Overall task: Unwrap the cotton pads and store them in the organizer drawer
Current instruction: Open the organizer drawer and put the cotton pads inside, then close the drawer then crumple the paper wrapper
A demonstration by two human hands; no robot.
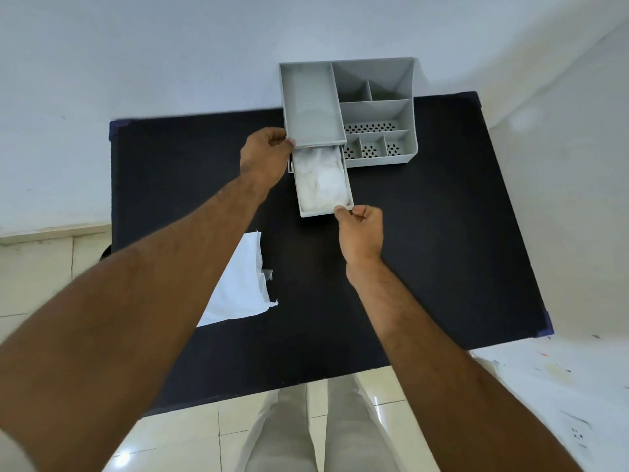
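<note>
A grey organizer (374, 110) with several compartments stands at the far side of the black table (442, 250). Its drawer (350, 189) is pulled out toward me and holds white cotton pads (321, 180). My left hand (263, 158) grips the organizer's front left corner, just above the drawer. My right hand (360, 233) pinches the drawer's front edge at its right end. A white empty wrapper (238, 287) lies flat on the table, partly hidden under my left forearm.
The table stands against a white wall. Tiled floor and my light trousers (316, 430) show below its near edge. A white surface with small coloured marks (561, 386) sits at the lower right.
</note>
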